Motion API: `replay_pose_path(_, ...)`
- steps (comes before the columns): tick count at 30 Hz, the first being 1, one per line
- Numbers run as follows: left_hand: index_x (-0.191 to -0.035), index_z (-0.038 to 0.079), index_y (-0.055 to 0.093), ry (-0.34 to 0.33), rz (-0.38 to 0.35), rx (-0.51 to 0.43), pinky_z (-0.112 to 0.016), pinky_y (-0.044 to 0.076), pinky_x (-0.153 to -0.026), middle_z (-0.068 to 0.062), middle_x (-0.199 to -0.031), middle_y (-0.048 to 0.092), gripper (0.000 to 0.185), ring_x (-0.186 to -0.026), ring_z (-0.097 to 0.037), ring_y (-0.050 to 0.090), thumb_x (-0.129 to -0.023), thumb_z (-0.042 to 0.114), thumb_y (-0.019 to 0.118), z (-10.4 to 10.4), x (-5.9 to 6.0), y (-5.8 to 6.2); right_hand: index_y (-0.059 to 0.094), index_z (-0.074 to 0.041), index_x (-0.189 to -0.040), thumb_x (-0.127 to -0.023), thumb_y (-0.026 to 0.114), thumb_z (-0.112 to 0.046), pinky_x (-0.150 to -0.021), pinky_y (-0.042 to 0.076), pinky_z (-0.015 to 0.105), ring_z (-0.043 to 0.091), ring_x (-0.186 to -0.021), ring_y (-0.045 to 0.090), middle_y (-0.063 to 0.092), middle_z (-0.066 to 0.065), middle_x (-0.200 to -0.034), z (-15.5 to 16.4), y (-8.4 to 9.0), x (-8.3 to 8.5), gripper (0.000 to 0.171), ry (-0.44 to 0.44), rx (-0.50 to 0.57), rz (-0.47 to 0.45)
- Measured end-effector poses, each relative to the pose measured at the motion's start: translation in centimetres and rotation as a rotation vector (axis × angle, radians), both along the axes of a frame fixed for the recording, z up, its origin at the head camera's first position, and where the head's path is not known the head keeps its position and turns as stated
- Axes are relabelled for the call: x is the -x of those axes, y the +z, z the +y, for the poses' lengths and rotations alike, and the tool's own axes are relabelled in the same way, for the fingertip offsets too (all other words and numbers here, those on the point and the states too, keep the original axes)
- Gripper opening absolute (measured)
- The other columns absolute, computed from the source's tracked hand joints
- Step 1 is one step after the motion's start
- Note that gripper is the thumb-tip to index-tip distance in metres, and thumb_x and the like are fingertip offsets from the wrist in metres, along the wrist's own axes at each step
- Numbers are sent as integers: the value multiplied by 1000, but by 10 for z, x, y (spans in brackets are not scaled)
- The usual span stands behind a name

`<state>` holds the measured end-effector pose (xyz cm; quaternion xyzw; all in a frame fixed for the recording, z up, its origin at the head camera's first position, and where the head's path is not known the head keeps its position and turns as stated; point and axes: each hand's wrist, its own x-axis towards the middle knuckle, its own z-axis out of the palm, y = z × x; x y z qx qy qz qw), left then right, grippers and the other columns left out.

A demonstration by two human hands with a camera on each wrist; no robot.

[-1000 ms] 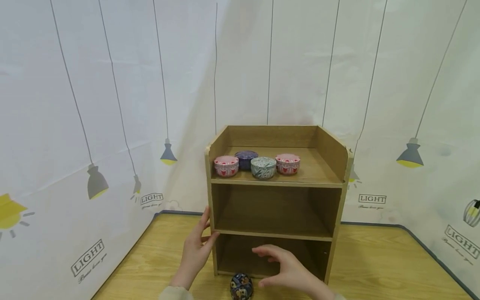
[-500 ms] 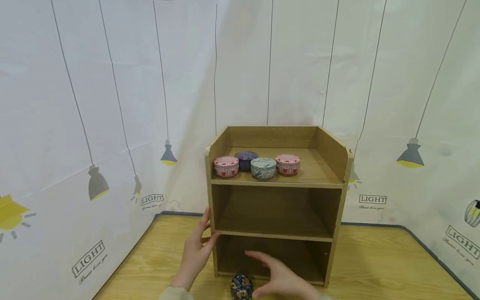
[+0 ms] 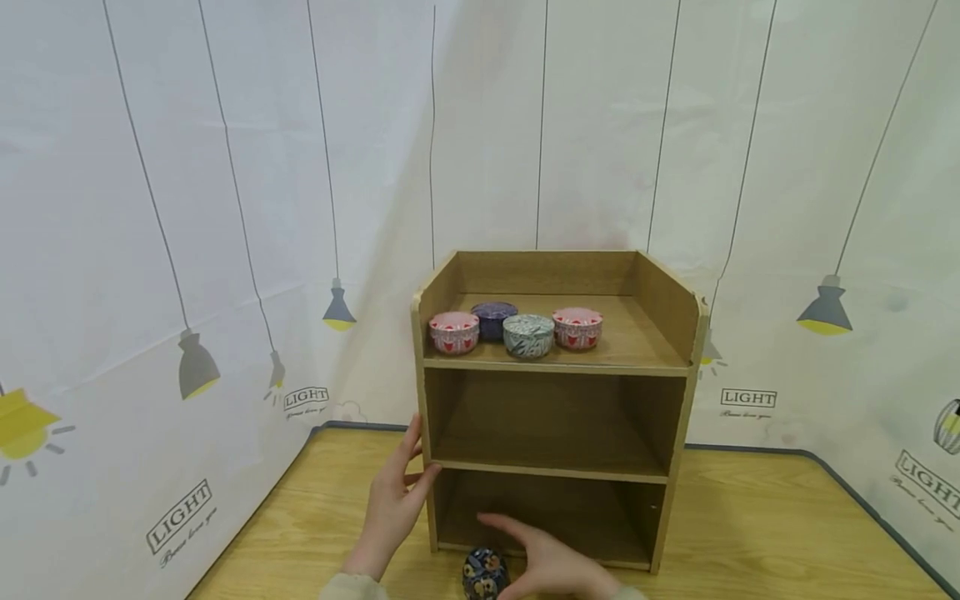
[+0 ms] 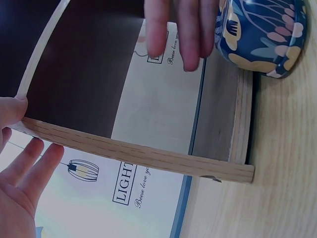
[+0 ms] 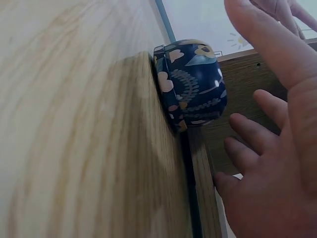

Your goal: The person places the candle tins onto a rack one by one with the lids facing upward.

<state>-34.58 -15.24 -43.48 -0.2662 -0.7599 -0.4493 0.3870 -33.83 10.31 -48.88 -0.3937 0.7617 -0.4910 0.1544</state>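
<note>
A wooden three-tier shelf unit (image 3: 678,408) stands on the table. Its top tier carries a pink tin (image 3: 453,332), a purple tin (image 3: 492,319), a green-patterned tin (image 3: 528,335) and another pink tin (image 3: 577,327). A dark blue floral tin (image 3: 483,573) (image 4: 260,34) (image 5: 190,84) sits on the table at the front edge of the bottom tier. My left hand (image 3: 396,500) (image 4: 20,168) rests with straight fingers on the unit's left side panel. My right hand (image 3: 543,562) (image 5: 270,144) hovers open just right of the blue tin, not touching it.
The wooden table (image 3: 757,533) extends to both sides of the unit. White printed curtains (image 3: 187,250) close in behind and on both sides. The middle and bottom tiers hold nothing.
My right hand has dropped lower and moved left, closer to the blue floral tin. The left hand has stayed on the side panel.
</note>
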Motion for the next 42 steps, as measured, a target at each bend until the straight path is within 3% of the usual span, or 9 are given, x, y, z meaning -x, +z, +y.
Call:
replay_pose_path(8,-152,14,35,-4,-3,-1,-33,60,-66,-11,-142,50,80,-108,-33,62,-83,-4,72,0,1,0,30,-15,-154,-82,77,-41,-108,32,38,18,-138,29,31,6,-155,-5,-2,4,89,49,-32,-14)
replay_pose_path(13,-151,13,37,-4,6,-9,-31,60,-66,-11,-141,51,79,-106,-33,62,-83,-4,73,-1,1,0,30,-11,-153,-83,75,-44,-108,33,33,16,-137,30,33,8,-154,-7,-2,5,90,72,-43,-7)
replay_pose_path(22,-151,13,37,13,14,-7,-31,60,-66,-12,-140,52,80,-105,-33,63,-82,-5,74,-4,0,-1,36,-11,-151,-87,73,-42,-105,37,36,16,-134,37,40,7,-150,-12,-5,5,80,80,-87,-23)
replay_pose_path(31,-150,11,37,0,36,6,-28,59,-66,-11,-141,51,80,-104,-34,63,-81,-6,74,-3,0,-2,45,-16,-147,-85,76,-33,-101,41,32,13,-127,44,47,-3,-144,-13,-7,-2,72,4,-89,-12)
replay_pose_path(42,-151,13,36,-8,10,6,-32,60,-66,-12,-141,50,80,-106,-34,62,-82,-6,72,0,-1,0,51,-16,-142,-84,77,-24,-93,46,26,16,-120,52,51,5,-140,-13,-10,0,64,-17,-71,-12)
